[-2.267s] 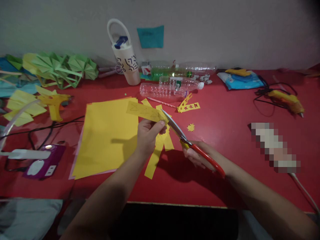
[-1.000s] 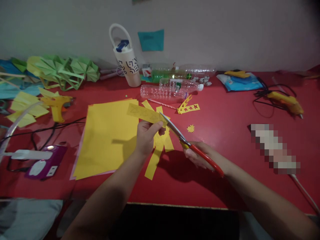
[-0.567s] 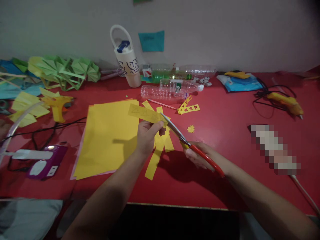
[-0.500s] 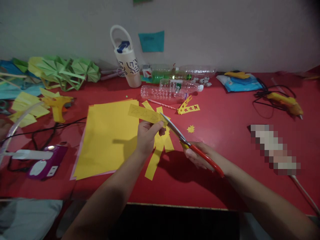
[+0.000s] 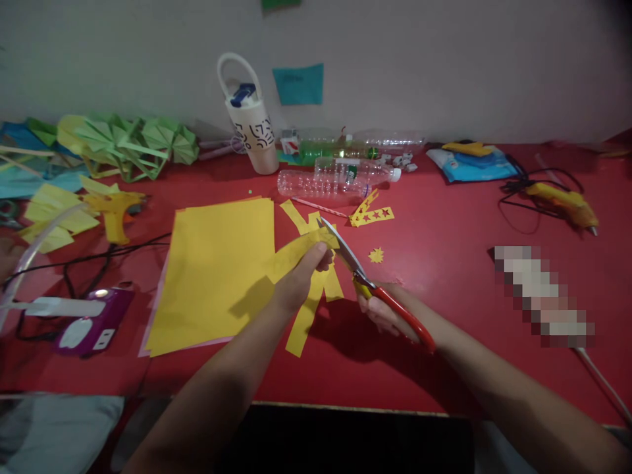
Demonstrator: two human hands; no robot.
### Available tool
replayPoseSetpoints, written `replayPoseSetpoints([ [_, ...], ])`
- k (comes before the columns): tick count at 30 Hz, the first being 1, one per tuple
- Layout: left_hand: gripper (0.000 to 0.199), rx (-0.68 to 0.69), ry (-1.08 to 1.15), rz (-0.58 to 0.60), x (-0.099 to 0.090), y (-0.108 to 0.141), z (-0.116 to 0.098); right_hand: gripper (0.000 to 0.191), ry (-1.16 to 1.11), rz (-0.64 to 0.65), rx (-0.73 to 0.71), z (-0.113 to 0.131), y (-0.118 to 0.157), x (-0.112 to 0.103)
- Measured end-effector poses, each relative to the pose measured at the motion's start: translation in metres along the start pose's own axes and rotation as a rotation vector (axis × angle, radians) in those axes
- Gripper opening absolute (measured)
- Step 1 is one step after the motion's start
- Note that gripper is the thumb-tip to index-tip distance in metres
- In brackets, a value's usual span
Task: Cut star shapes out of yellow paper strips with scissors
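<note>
My left hand [image 5: 303, 276] pinches a yellow paper strip [image 5: 296, 249] between thumb and fingers, near the strip's right end. My right hand [image 5: 380, 309] grips red-handled scissors [image 5: 365, 280], with the blades at the strip's right end beside my left thumb. Whether the blades are parted is hard to make out. Below the hands lie more yellow strips [image 5: 302, 329], crossing one another. Strips with star-shaped holes [image 5: 378, 215] and a small pile of yellow stars [image 5: 376, 255] rest beyond the scissors. A stack of yellow paper [image 5: 212, 276] lies left of my left hand.
Clear plastic bottles [image 5: 326, 183] and a white tumbler [image 5: 254, 135] stand or lie along the wall. Yellow glue guns [image 5: 114, 210] with cords are at both sides. A purple power socket [image 5: 93, 322] sits at left. Another person's hand [image 5: 10, 253] shows at the left edge.
The paper strip has swung round in my left hand, its free end now lower and curving over the paper stack. The scissors have shifted slightly left.
</note>
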State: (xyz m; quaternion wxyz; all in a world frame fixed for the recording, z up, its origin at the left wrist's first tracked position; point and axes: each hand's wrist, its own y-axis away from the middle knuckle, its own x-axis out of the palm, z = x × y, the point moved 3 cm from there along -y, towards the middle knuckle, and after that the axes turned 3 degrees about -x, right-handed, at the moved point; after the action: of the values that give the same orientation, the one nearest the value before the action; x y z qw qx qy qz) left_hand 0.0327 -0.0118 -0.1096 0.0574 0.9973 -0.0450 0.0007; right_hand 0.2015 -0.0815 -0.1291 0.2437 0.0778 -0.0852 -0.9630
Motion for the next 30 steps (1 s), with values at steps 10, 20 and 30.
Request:
replayPoseSetpoints([
  [10, 0.037, 0.027, 0.004, 0.079, -0.001, 0.0, 0.004, 0.053, -0.074, -0.007, 0.011, -0.005, 0.0, 0.003],
  [20, 0.037, 0.017, 0.023, 0.1, -0.002, -0.003, 0.011, 0.056, -0.058, -0.05, 0.026, 0.005, 0.001, 0.004],
  [30, 0.039, 0.023, 0.025, 0.06, 0.001, -0.001, 0.006, 0.057, -0.06, -0.059, 0.028, 0.01, 0.001, 0.003],
])
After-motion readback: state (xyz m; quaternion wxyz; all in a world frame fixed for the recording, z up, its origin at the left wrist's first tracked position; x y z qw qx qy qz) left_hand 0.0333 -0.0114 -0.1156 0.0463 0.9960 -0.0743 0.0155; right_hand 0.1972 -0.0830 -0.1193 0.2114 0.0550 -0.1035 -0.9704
